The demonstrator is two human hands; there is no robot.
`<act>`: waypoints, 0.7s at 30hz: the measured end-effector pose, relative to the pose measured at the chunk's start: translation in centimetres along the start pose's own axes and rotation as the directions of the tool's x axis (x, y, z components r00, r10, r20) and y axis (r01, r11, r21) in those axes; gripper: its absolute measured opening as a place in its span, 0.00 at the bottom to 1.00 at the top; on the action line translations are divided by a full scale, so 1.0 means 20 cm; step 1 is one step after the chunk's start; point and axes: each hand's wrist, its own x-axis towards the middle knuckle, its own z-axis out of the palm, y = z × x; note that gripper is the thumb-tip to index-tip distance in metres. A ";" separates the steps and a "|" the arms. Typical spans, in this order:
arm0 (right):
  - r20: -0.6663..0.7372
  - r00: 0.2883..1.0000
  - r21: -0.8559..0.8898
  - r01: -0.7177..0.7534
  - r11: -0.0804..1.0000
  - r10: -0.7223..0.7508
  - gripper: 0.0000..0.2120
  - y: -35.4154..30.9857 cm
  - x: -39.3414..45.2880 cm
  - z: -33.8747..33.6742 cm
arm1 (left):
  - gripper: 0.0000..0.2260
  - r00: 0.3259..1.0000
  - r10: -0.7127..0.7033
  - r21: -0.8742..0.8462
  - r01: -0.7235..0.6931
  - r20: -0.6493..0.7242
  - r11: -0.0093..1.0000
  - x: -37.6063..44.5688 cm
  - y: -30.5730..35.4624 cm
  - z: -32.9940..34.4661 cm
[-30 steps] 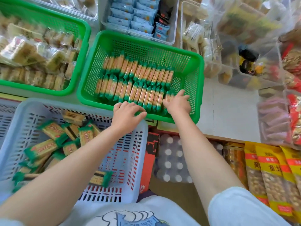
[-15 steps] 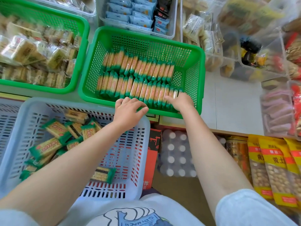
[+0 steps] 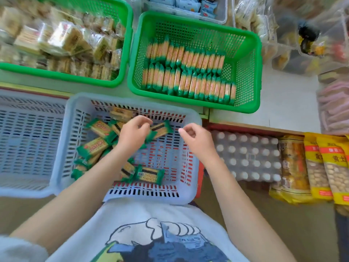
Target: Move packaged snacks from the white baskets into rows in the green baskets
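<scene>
A green basket (image 3: pixel 188 102) holds two neat rows of green-ended snack packs (image 3: pixel 188 80). Nearer to me, a white basket (image 3: pixel 132 194) contains several loose packs of the same kind (image 3: pixel 94 146), one lying alone near its front (image 3: pixel 149 174). My left hand (image 3: pixel 133 136) is inside the white basket and pinches one end of a snack pack (image 3: pixel 161 129), which sticks out to the right. My right hand (image 3: pixel 197 138) hovers over the white basket's right side with loosely curled fingers and holds nothing.
A second green basket (image 3: pixel 127 46) at the back left is full of clear-wrapped cakes. Another white basket (image 3: pixel 28 140) sits at the left. A wrapped case of bottles (image 3: pixel 245 154) and yellow bags (image 3: pixel 330 167) lie at the right. Clear bins stand behind.
Both hands have pulled back from the front row in the green basket to the white basket. My left hand has taken hold of a loose pack.
</scene>
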 end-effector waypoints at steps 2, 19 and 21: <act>0.171 0.981 -0.055 -0.084 0.995 0.092 0.12 0.06 -0.02 0.25 | 0.09 0.983 -0.169 -0.008 0.170 0.066 0.985 -0.09 -0.20 -0.08; 0.139 0.962 0.064 -0.246 0.967 0.236 0.14 0.04 -0.22 0.73 | 0.14 0.817 -0.326 -0.276 0.491 0.476 0.826 -0.37 -0.63 -0.40; 0.221 0.966 0.156 -0.172 0.973 0.135 0.15 -0.13 -0.27 0.71 | 0.17 0.783 -0.262 -0.343 0.511 0.563 0.789 -0.36 -0.63 -0.39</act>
